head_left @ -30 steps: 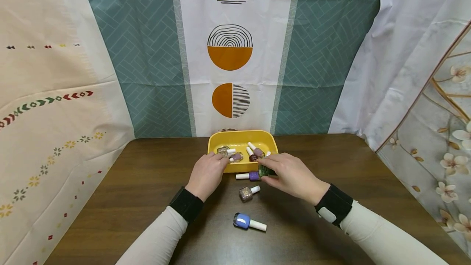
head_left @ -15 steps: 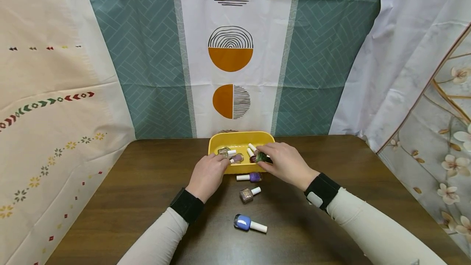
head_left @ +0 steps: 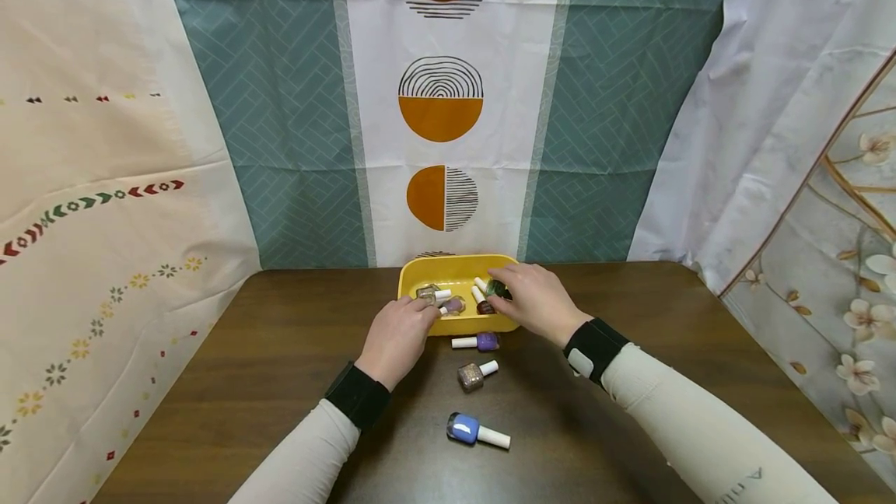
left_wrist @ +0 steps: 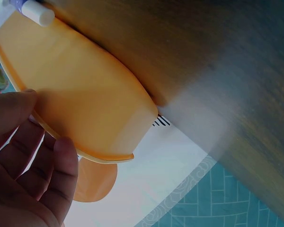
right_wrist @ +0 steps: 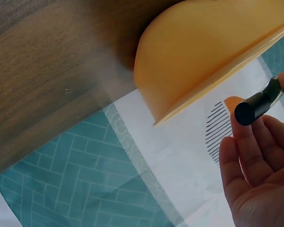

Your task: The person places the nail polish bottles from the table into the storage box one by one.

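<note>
A yellow plastic bin [head_left: 458,326] stands at the table's back, holding several nail polish bottles. My left hand [head_left: 399,337] grips its front left rim, thumb on the outer wall in the left wrist view. Over the bin's right side, my right hand [head_left: 535,300] pinches a green nail polish bottle [head_left: 496,288] with a black cap [right_wrist: 252,110]. Inside lie a glittery bottle [head_left: 426,293], a mauve one [head_left: 456,305] and a dark red one [head_left: 485,307], all white-capped. The right hand partly hides that end of the bin.
In front of the bin, a purple bottle [head_left: 487,341], a gold-glitter bottle [head_left: 470,377] and a blue bottle [head_left: 463,428] lie on the brown wooden table [head_left: 301,379]. Patterned curtains [head_left: 301,138] hang behind the table and along both sides.
My right hand has lifted the green bottle from beside the purple one, up and back over the bin's right part. The left hand keeps its grip on the rim.
</note>
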Motion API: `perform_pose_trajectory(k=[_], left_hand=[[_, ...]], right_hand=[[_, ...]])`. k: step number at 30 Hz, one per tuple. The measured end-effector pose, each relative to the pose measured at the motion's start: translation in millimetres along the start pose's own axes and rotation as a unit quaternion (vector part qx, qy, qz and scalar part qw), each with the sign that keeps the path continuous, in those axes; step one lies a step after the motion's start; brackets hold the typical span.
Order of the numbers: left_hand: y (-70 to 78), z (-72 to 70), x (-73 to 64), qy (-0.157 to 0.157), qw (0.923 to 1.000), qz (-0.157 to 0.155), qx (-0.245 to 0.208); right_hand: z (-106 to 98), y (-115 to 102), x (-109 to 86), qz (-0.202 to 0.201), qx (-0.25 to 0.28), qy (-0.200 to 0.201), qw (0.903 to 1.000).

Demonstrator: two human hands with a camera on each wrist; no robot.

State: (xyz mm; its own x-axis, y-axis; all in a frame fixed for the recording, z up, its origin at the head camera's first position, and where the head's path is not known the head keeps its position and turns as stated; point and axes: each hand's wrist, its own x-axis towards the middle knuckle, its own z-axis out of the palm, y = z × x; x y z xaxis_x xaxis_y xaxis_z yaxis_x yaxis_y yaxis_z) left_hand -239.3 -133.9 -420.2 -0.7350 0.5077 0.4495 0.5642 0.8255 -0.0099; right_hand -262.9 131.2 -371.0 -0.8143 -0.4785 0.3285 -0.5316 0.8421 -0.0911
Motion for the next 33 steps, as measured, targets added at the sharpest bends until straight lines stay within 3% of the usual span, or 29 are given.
perform_pose_trajectory(k=[33], left_hand=[[-0.9,1.9,-0.4,0.007,0.9999,0.006,0.013]], right_hand=[[34.0,14.0,37.3,0.047,-0.051,-0.049,0.9965]])
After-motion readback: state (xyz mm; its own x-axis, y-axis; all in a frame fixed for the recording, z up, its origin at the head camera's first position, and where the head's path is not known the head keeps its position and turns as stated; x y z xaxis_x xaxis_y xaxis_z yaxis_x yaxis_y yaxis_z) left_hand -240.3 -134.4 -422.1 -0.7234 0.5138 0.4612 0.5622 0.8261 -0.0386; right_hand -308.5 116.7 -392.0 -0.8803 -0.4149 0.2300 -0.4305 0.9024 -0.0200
